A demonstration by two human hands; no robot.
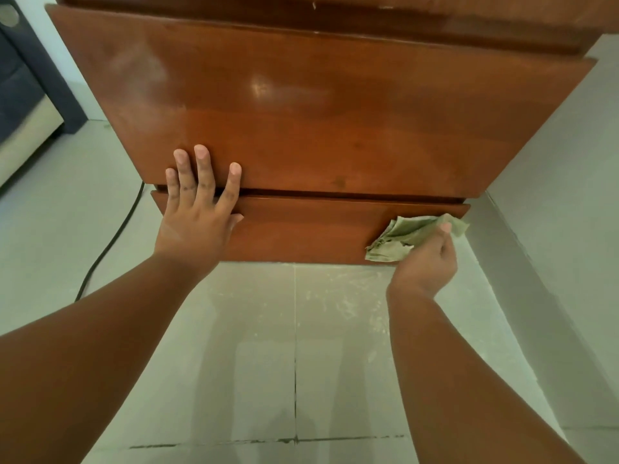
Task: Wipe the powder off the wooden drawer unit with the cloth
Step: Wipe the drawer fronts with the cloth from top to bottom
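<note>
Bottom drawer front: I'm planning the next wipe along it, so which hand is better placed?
Right hand: it grips the cloth against the bottom drawer front. The left hand lies flat and empty.

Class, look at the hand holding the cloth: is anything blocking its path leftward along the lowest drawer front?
Yes. The left hand lies flat on the drawer unit, its palm on that lowest front, left of the cloth in the right hand.
</note>
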